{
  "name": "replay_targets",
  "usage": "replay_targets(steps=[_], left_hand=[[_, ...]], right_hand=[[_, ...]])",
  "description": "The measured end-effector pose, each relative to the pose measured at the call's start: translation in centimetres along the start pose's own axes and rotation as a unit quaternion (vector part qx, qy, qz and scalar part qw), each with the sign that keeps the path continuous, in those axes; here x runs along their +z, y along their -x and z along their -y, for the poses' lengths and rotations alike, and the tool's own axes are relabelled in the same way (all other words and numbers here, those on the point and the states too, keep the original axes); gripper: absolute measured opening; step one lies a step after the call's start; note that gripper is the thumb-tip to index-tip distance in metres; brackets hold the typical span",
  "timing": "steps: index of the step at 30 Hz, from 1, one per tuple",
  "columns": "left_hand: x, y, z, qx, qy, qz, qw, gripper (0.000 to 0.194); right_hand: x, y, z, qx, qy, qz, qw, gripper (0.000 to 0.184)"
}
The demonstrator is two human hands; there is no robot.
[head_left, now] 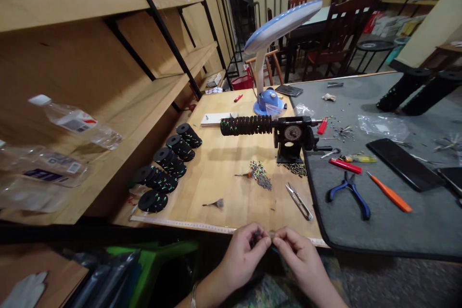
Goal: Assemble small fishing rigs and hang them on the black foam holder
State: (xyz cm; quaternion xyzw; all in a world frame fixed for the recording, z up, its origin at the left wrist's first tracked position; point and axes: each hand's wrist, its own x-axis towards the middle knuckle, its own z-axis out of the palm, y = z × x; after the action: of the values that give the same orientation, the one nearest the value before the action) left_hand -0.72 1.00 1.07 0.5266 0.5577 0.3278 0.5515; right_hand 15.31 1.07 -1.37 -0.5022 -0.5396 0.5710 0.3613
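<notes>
At the table's front edge, my left hand point(247, 252) and my right hand point(301, 257) are closed in a pinch, their fingertips almost meeting. Something small and dark shows between them, too small to name. Thread snips point(299, 202) lie just beyond my right hand. Farther in are a heap of multicoloured beads point(258, 170), a grey heap point(264, 183) and brass-coloured small pieces point(296, 169). A small tuft of fine fibres point(218, 203) lies to the left. Behind the heaps, a black crank device point(292, 137) carries a ridged black roll point(245, 125) with bright specks.
Several black rolls point(169, 161) stand in a row at left beside the shelf point(151, 91). A blue-and-white lamp point(269, 101) rises at the back. The grey mat point(346, 231) at right bears blue pliers point(349, 195), an orange tool point(390, 191) and a dark phone point(404, 163).
</notes>
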Motion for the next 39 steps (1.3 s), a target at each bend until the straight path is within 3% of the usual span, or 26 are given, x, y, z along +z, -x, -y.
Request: replay_targets(steps=[7,19,28,33,39], left_hand=[[-0.4,-0.3,0.2,-0.024,0.082,0.021,0.996,0.015],[0.0,-0.5,-0.2,-0.057,0.064,0.019,0.996,0.004],[0.7,-0.5,0.5,-0.017,0.001,-0.025,1.000,0.005],[1.1,-0.3,0.3,-0.024,0.028,-0.019,0.999,0.009],[0.4,-0.2,0.4,0.006,-0.017,-0.028,0.999,0.012]], right_hand=[[-0.8,0.0,0.0,0.006,0.018,0.026,0.999,0.033],[-1.2,0.0,0.3,-0.006,0.081,0.018,0.996,0.031],[-0.8,0.3,-0.1,-0.036,0.099,0.007,0.994,0.032],[-0.2,0.2,-0.5,-0.046,0.089,-0.010,0.995,0.030],[-0.2,0.0,-1.4,-0.035,0.088,-0.016,0.995,0.029]])
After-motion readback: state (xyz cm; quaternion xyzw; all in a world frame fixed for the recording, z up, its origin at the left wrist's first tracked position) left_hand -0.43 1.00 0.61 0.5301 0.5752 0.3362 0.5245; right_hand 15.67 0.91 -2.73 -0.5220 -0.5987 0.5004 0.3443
